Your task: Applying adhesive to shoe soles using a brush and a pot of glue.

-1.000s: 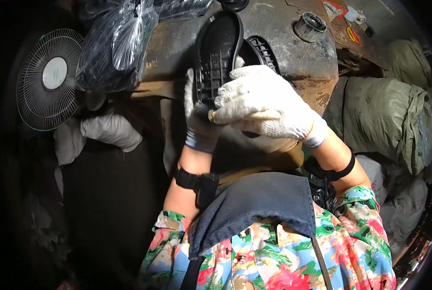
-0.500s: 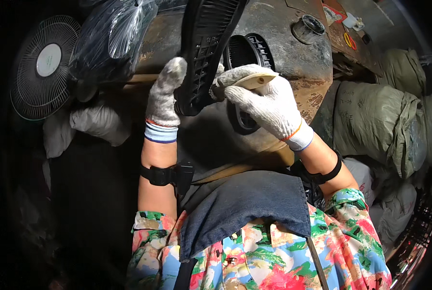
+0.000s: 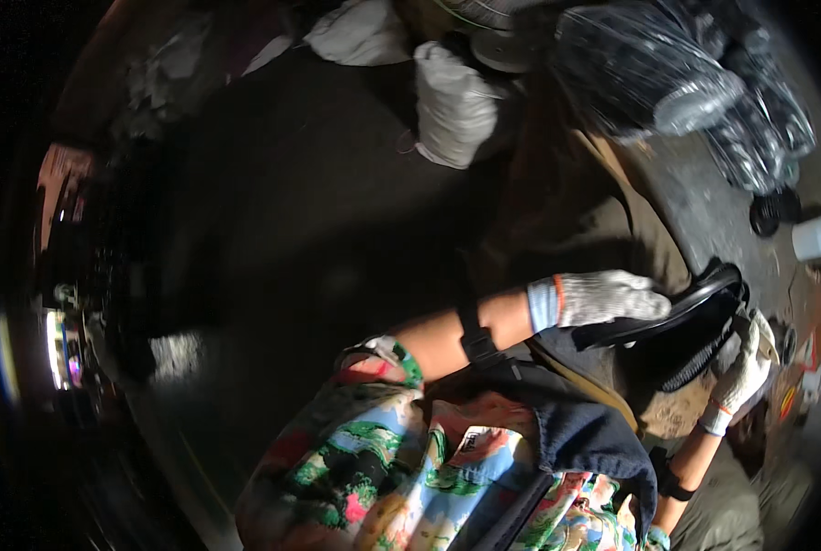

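Note:
My left hand (image 3: 612, 298), in a grey-white knitted glove, is closed on a black shoe sole (image 3: 702, 292) at the right of the view. Opposite it, my right hand (image 3: 747, 369), in a white knitted glove, is raised beside the sole. A tan-handled tool (image 3: 767, 338) shows along its fingers; its working end is hidden. Below the held sole, another black piece with a ribbed edge (image 3: 690, 365) lies close to my right wrist. Motion blur hides whether the two pieces touch.
Black plastic bags (image 3: 645, 69) stand at the upper right, on or beside the worn table (image 3: 690, 179). Farther right are a white container (image 3: 816, 239) and yellow-orange handles (image 3: 787, 401). A white sack (image 3: 456, 106) stands on the dark floor (image 3: 272, 202).
The view has swung left, so my hands and the table now appear farther right. My left hand still holds the sole, now tilted flatter; the tool stays in my right hand.

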